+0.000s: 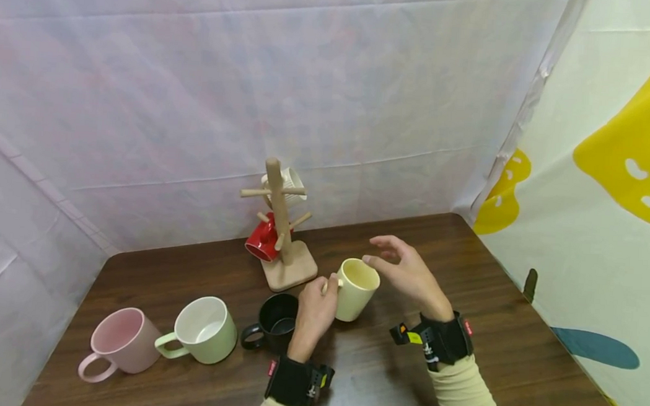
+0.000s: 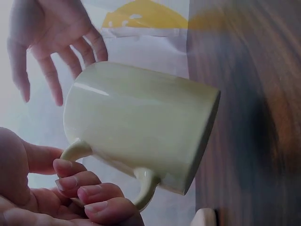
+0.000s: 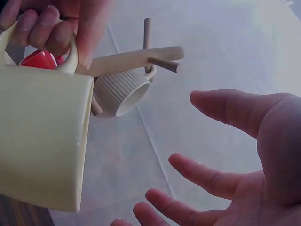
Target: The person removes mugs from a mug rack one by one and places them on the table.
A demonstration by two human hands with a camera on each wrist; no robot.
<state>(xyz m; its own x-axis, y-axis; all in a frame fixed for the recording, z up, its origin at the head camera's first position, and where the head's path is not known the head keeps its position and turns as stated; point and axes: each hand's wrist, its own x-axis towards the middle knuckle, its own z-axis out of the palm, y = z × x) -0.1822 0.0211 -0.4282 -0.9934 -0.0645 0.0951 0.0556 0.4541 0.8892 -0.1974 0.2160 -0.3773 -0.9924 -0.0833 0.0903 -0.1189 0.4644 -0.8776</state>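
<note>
A pale yellow mug (image 1: 355,290) is held off the table by its handle in my left hand (image 1: 317,308). In the left wrist view the fingers (image 2: 101,200) curl through the mug's handle (image 2: 148,186). My right hand (image 1: 410,275) hovers by the mug's rim, its fingers spread and apart from the mug in the right wrist view. Behind the mug stands a wooden mug tree (image 1: 282,225). On its pegs hang a red mug (image 1: 263,241) low down and a ribbed white mug (image 3: 123,90) higher up.
Left of my left hand a black mug (image 1: 276,319), a light green mug (image 1: 206,330) and a pink mug (image 1: 126,342) stand in a row on the dark wooden table (image 1: 381,380). White cloth (image 1: 398,108) hangs behind the table's far edge.
</note>
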